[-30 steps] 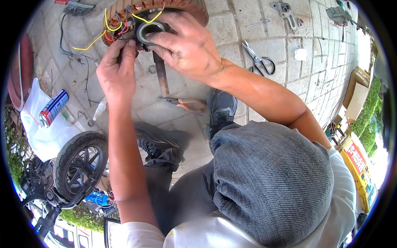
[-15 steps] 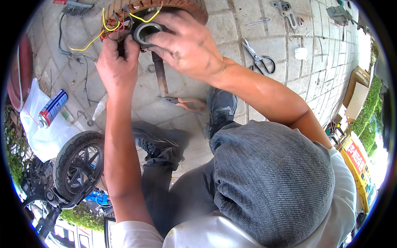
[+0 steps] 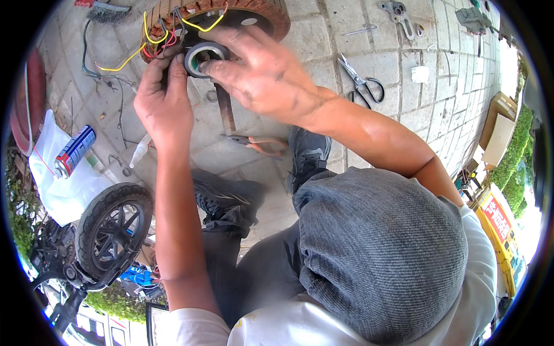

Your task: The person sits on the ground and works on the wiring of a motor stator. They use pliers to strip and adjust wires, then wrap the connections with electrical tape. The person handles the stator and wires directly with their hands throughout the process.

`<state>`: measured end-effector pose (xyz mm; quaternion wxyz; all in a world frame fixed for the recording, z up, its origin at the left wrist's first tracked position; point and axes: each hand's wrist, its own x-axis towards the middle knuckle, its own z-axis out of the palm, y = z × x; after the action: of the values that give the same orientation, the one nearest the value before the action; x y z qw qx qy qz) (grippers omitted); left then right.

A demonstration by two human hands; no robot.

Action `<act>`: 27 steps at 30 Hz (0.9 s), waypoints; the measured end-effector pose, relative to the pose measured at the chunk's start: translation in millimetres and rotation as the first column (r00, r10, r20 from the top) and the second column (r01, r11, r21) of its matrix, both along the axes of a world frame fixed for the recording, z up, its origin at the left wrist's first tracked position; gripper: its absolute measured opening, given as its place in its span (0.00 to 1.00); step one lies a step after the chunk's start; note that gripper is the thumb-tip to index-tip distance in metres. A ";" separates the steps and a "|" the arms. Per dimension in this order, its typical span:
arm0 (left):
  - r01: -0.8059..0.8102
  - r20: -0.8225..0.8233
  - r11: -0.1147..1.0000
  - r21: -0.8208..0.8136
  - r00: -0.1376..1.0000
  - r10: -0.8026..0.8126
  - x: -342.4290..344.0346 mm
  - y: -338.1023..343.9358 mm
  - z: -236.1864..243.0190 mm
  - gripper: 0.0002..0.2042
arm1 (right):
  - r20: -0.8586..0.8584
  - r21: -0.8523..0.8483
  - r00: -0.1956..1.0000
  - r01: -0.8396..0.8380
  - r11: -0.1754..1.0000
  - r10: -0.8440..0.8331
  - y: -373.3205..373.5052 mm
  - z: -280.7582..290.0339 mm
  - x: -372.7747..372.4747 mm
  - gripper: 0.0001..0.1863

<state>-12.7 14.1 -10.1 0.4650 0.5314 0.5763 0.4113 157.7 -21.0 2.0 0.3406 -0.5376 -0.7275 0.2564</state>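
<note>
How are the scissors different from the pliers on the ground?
The scissors have black handles; the pliers have orange-red handles. The scissors lie to the right of the right hand, in the open; the pliers lie below it, beside the shoe. Both rest untouched on the paving stones.

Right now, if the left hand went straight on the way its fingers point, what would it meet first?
The left hand points up the picture, so it would likely meet the coloured wires and the copper-wound motor behind them. Depth is unclear; its fingertips may touch the wires already.
</note>
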 end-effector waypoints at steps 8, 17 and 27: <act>0.007 0.095 0.996 -0.093 0.995 0.002 -0.2 -1.8 11.6 0.11 | -0.026 0.104 1.000 -0.005 0.995 0.008 3.4 1.0 -0.9 0.12; 0.218 -0.154 0.971 -0.103 0.961 -0.232 -0.9 12.1 18.0 0.08 | 0.039 0.031 0.996 0.075 0.997 -0.076 6.7 5.6 3.6 0.14; 0.135 -0.255 0.990 -0.028 0.957 -0.138 8.0 7.6 15.9 0.05 | 0.081 0.071 0.997 -0.014 0.997 0.008 11.0 3.2 9.7 0.13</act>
<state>-4.7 21.7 5.8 0.4164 0.6164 0.5957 0.3031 167.4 -10.0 5.2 0.3286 -0.5308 -0.7523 0.2104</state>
